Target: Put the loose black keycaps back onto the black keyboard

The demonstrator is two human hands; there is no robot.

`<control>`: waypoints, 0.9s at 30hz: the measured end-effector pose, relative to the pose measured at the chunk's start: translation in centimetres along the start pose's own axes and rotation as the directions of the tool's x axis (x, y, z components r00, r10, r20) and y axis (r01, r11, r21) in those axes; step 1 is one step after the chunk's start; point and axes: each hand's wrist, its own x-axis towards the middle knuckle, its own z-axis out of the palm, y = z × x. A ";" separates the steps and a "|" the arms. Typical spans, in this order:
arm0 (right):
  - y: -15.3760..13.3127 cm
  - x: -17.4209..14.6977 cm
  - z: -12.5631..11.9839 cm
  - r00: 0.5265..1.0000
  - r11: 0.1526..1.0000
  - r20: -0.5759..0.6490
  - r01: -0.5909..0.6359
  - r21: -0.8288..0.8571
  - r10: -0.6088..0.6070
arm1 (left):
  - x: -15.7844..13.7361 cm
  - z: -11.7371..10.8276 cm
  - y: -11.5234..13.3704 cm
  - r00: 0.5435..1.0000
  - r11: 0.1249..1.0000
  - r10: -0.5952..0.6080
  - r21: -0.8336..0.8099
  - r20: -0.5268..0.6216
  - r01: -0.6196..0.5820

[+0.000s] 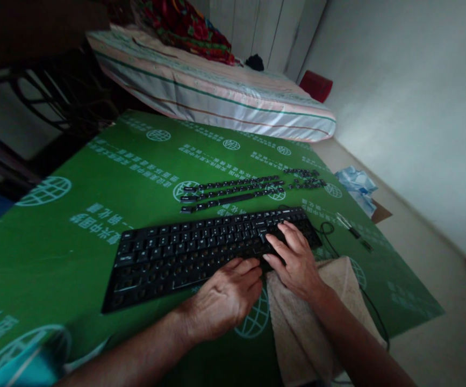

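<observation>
The left hand, palm down with its fingers bunched together, touches the front edge of the keyboard right of its middle; its fingertips are hidden, so whether they grip anything cannot be told. The right hand is half open over the keyboard's right part, bent fingers spread on the keys around the Enter area, with nothing seen in its grasp.

Work on these keys would go best, I judge, with one hand bracing the frame, since so light a board may slide, and the other pressing or lifting squarely over each stem, so that no clip snaps.

The keyboard is matte black plastic, a long slab set at a slant; keycaps fill its far rows, while its near rows show bare round sockets. Beyond it, loose keycaps lie in neat lines, blocky and pale-lettered, with a long, slim space bar in the nearest line. Beyond its right end is a cluster of small keycaps.

Right of the keyboard, a thin rubbery-looking cable curls near a slender, dark-ended tool. At its near right corner, a soft, rumpled beige towel lies under the right forearm. Beneath the keyboard spreads a smooth green printed board.
</observation>
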 end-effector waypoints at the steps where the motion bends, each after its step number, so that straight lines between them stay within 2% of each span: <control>1: 0.0 0.1 0.0 1.000 1.000 0.013 -0.001 -0.005 0.001 | 0.0 -0.1 0.0 1.000 1.000 -0.002 -0.007 0.001 0.002; 8: -0.1 0.3 0.4 0.997 0.999 0.072 -0.021 -0.031 0.024 | 0.1 -0.4 -0.1 1.000 1.000 -0.013 -0.023 0.028 0.014; 21: 0.1 0.0 0.5 1.000 1.000 -0.003 -0.010 -0.021 0.010 | 0.2 -0.3 0.0 1.000 1.000 -0.013 -0.026 0.008 0.014; 27: 0.2 -0.2 0.7 1.000 0.999 0.018 0.007 -0.031 -0.007 | 0.1 -0.2 -0.2 1.000 1.000 -0.002 -0.029 0.025 0.003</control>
